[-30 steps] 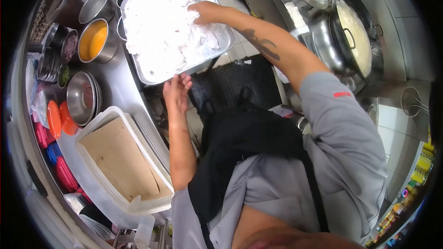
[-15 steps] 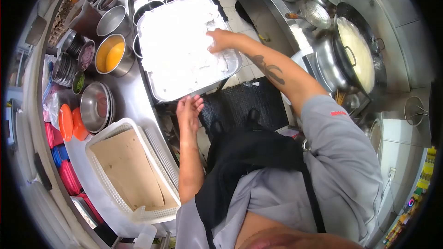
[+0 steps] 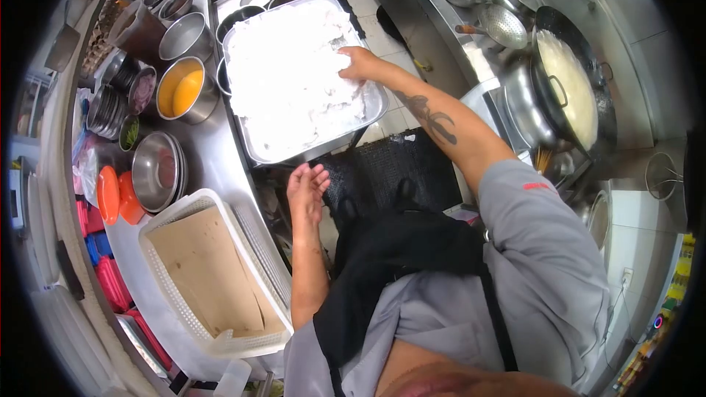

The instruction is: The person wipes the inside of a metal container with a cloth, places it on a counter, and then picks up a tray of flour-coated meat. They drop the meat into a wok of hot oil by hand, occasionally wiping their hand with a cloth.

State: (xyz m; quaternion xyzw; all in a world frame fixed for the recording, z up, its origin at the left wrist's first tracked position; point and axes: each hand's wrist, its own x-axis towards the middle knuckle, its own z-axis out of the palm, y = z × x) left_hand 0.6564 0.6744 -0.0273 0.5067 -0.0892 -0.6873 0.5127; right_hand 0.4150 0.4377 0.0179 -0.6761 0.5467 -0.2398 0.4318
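A large metal tray (image 3: 257, 151) holds a mound of white, floury-looking stuff (image 3: 294, 73), so bright that its detail is lost. At the tray's right side my right hand (image 3: 358, 65) reaches into the white stuff with bent fingers pressed together. What lies between those fingertips is hidden in the glare. Just off the tray's near edge hangs my left hand (image 3: 307, 187), palm turned up, fingers loosely curled and apart, holding nothing.
On the left counter stand a pot of yellow-orange liquid (image 3: 198, 106), stacked steel bowls (image 3: 158, 169) and a white plastic basket (image 3: 213, 202) lined with cardboard. At right sit a wok (image 3: 544, 51) with pale contents and a perforated ladle (image 3: 504, 26). A black mat (image 3: 390, 162) covers the floor.
The view has shifted slightly, so most things sit a little farther right. My right hand stays in the white stuff, and my left hand is slightly lower, away from the tray edge.
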